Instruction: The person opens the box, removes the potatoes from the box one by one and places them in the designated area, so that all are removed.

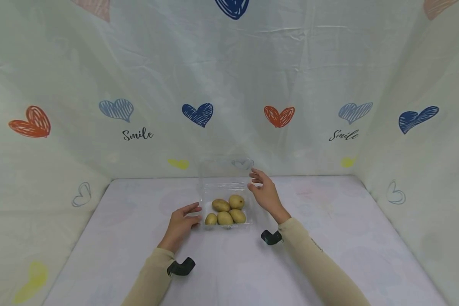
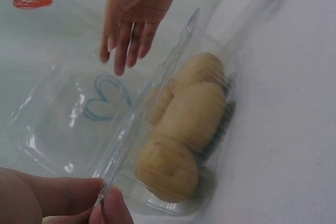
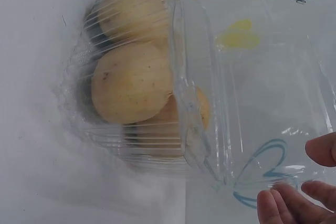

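A clear plastic clamshell box (image 1: 226,185) sits on the table with its lid (image 1: 219,167) raised at the back. Several yellow-brown potatoes (image 1: 225,218) lie in its base. At the box's left side is my left hand (image 1: 180,225); in the left wrist view its thumb (image 2: 116,207) and a finger pinch the rim. My right hand (image 1: 265,194) hovers by the right edge of the upright lid, fingers spread and slightly bent, holding nothing. In the right wrist view the right fingertips (image 3: 283,203) overlap the lid's edge.
White cloth covers the table (image 1: 137,238). A pale curtain (image 1: 237,76) printed with hearts and "Smile" rises behind it and along both sides. Dark curved pieces (image 1: 181,267) stick out from both beige sleeves at the wrists.
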`<state>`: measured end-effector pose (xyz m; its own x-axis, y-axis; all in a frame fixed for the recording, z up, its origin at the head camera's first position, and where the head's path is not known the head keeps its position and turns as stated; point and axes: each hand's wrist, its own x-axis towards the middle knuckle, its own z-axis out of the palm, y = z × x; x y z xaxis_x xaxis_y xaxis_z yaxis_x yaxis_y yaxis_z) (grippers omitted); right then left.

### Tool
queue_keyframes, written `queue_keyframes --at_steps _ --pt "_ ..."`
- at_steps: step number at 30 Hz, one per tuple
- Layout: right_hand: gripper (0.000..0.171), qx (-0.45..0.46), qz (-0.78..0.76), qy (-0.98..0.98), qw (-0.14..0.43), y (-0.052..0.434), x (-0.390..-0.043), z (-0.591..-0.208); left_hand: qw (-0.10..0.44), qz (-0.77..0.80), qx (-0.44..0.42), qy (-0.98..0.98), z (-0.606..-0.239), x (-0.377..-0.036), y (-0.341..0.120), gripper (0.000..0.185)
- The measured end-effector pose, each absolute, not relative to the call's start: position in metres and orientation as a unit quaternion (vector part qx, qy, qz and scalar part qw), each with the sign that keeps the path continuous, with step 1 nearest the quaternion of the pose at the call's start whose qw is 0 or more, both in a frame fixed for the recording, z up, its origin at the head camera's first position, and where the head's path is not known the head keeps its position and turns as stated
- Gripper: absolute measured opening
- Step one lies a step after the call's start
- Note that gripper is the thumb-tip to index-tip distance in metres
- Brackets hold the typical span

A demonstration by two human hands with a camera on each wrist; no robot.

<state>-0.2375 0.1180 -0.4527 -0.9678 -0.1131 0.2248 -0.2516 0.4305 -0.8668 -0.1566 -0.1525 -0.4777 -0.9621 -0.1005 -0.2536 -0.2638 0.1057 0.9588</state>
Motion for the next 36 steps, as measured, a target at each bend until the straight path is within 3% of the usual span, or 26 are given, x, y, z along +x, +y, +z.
queue_keyframes --at_steps 16,22,30,36 --pt "0.063 0.102 0.465 -0.879 0.032 0.119 -0.240 -0.455 0.072 0.661 -0.122 0.736 -0.480 -0.157 -0.153 0.053" --pt "0.065 0.121 0.400 -0.906 0.062 0.121 -0.230 -0.458 0.069 0.662 -0.126 0.736 -0.480 -0.157 -0.153 0.054" --pt "0.069 0.233 0.255 -0.924 0.162 0.124 -0.218 -0.460 0.061 0.660 -0.124 0.738 -0.480 -0.157 -0.152 0.052" --pt "0.069 0.328 0.181 -0.911 0.170 0.125 -0.216 -0.468 0.064 0.659 -0.127 0.739 -0.481 -0.157 -0.151 0.052"
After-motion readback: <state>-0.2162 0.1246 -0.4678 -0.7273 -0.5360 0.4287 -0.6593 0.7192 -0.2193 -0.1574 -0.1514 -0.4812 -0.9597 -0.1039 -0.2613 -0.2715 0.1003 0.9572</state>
